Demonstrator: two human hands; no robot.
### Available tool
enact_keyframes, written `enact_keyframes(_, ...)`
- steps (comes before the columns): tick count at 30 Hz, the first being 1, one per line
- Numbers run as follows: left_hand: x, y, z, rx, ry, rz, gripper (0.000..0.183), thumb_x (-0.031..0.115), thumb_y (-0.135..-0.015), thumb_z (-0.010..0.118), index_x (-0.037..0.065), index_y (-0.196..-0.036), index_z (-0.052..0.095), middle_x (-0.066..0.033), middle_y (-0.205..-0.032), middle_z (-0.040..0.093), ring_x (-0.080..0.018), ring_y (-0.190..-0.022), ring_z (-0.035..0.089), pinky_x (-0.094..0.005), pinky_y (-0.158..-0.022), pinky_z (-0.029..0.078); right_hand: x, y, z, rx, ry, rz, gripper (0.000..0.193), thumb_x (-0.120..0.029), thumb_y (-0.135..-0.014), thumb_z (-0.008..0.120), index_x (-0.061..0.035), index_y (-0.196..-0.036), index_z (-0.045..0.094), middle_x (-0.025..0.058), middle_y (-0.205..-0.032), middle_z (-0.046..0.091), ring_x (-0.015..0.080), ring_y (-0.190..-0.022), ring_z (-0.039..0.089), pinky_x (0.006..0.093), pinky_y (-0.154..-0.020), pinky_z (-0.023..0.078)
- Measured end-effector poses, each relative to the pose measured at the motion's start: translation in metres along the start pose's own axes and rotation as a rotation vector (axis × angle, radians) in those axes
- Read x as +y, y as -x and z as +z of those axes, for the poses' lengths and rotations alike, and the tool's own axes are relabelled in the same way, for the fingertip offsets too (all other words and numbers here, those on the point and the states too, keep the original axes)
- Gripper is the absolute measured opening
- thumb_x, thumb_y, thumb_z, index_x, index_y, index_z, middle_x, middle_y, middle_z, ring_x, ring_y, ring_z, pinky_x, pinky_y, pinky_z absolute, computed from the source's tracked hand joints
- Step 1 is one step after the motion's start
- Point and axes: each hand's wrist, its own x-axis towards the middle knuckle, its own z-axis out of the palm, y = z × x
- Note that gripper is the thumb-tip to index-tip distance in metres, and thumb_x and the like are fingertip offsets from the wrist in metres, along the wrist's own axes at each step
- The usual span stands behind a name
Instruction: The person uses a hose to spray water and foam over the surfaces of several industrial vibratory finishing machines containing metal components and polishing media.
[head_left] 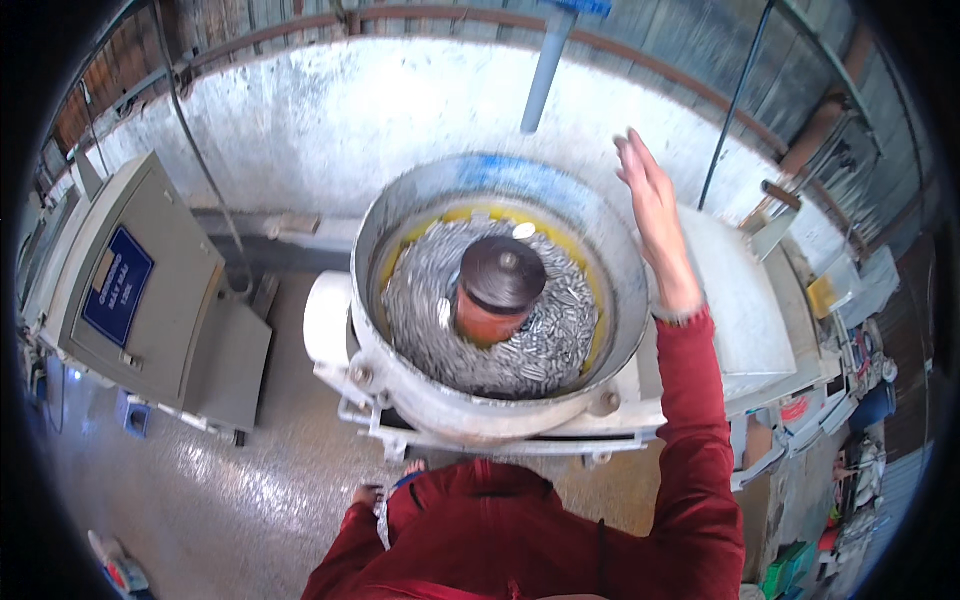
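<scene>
A large round vibratory tumbling bowl (400,190) stands before me, its rim worn grey and blue, with a yellow lining inside. Many small shiny metal pieces (420,265) fill it around a central orange-red post with a black cap (503,275); some of them are smeared by motion. My right hand (657,205) is raised over the bowl's right rim, fingers stretched out, holding nothing. Low beside my body is my left hand (368,495), small and partly hidden. Something whitish (382,523) shows just below it; whether it is held is unclear.
A grey metal cabinet (160,300) with a blue sign stands at left on the wet floor (230,480). A grey pipe (550,75) hangs above the bowl's far side. A white machine housing (735,300) adjoins it at right, beyond which lies clutter (850,470).
</scene>
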Motion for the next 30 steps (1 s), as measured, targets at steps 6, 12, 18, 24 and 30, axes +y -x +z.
enact_keyframes(6,0.035,-0.025,0.014,0.155,-0.311,0.399,0.03,0.003,-0.074,0.055,0.006,-0.104,0.061,-0.0122,-0.085,0.064,-0.0193,-0.067,0.061,-0.0315,-0.056,0.05,-0.006,-0.149,0.042,0.261,-0.429,-0.121,0.06,-0.049,-0.08,0.052,-0.0034,-0.119,0.043,0.0182,-0.117,0.044,0.0249,-0.111,0.04,0.0366,-0.093,0.032)
enact_keyframes(12,0.023,0.047,-0.006,0.063,0.265,-0.017,0.031,0.007,-0.08,0.048,0.01,-0.11,0.057,-0.0059,-0.084,0.062,-0.0147,-0.067,0.055,-0.0293,-0.054,0.047,0.021,-0.216,0.071,0.259,-0.407,-0.288,0.033,-0.031,-0.083,0.053,-0.0042,-0.101,0.055,0.0059,-0.093,0.054,0.016,-0.082,0.048,0.0316,-0.073,0.039)
enact_keyframes(18,-0.099,0.08,-0.013,0.137,0.265,-0.136,0.03,0.002,-0.077,0.048,0.004,-0.104,0.06,-0.0082,-0.068,0.06,-0.0159,-0.049,0.054,-0.0288,-0.039,0.042,0.013,-0.233,0.065,0.196,-0.346,-0.336,0.022,-0.021,-0.08,0.057,-0.0033,-0.094,0.056,0.0018,-0.078,0.055,0.0122,-0.061,0.05,0.0287,-0.056,0.042)
enact_keyframes(24,-0.053,0.12,-0.021,0.14,0.42,-0.375,0.034,-0.002,-0.077,0.05,0.005,-0.11,0.054,-0.0086,-0.061,0.054,-0.0162,-0.043,0.047,-0.0294,-0.036,0.037,0.02,-0.249,0.014,0.076,0.37,-0.777,0.034,-0.013,-0.076,0.059,0.0018,-0.104,0.048,-0.0004,-0.072,0.051,0.0101,-0.062,0.05,0.0266,-0.068,0.046)
enact_keyframes(30,-0.054,0.034,-0.055,0.116,0.287,-0.062,0.031,0.005,-0.08,0.046,0.007,-0.109,0.056,-0.0097,-0.086,0.062,-0.0184,-0.067,0.059,-0.0288,-0.053,0.049,-0.002,-0.238,0.008,-0.008,0.467,-0.58,0.054,-0.017,-0.073,0.065,0.0056,-0.116,0.041,0.0063,-0.091,0.055,0.0148,-0.082,0.053,0.0285,-0.086,0.04)
